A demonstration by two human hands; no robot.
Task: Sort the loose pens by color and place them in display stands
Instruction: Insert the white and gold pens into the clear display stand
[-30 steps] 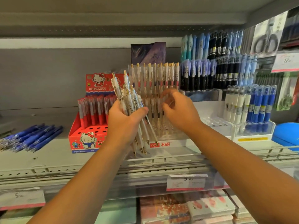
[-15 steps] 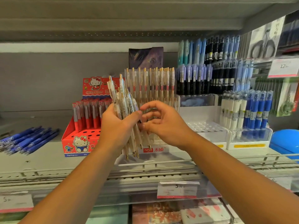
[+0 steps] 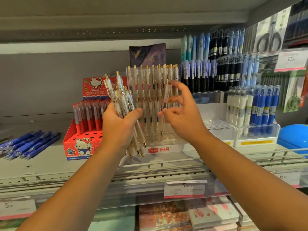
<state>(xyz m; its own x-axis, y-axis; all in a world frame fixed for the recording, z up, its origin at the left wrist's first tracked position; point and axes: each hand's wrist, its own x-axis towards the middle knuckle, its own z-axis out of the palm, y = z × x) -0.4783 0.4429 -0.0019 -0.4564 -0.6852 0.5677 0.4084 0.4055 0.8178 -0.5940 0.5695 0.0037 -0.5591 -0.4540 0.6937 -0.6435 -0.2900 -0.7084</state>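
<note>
- Checking in from the desk: what is the left hand doing?
- I am watching the left hand [image 3: 120, 125] gripping a bundle of clear pens [image 3: 122, 104], with fingers and thumb wrapping round its middle. The gold clicker ends are fanning up and to the left. The gold tips are pointing down and hanging in front of the near edge of the clear display stand [image 3: 166, 150].

- And the right?
- The right hand [image 3: 183, 117] is pinching a single clear pen [image 3: 164, 105] between thumb and curled fingertips. That pen is standing nearly upright, tip down, over the stand's holes. I am not able to tell whether the tip is touching a hole.

- What is sitting in the stand?
- Standing pens [image 3: 150, 77] of the same clear kind are lining its far side in rows, gold clips up. Some are showing red bands, some dark. My view of the near holes is partly blocked by both hands.

- Anything around it?
- Just left of the stand, a red Hello Kitty box [image 3: 80, 147] is holding red pens [image 3: 88, 117] upright. Farther left, loose blue pens [image 3: 28, 144] are lying flat on the shelf [image 3: 41, 165]. To the right, white and blue pens [image 3: 255, 105] are standing in another clear holder. Tiers of dark and pale blue pens [image 3: 216, 64] are rising behind it. A price tag [image 3: 185, 189] is hanging on the shelf's near edge, below the stand.
</note>
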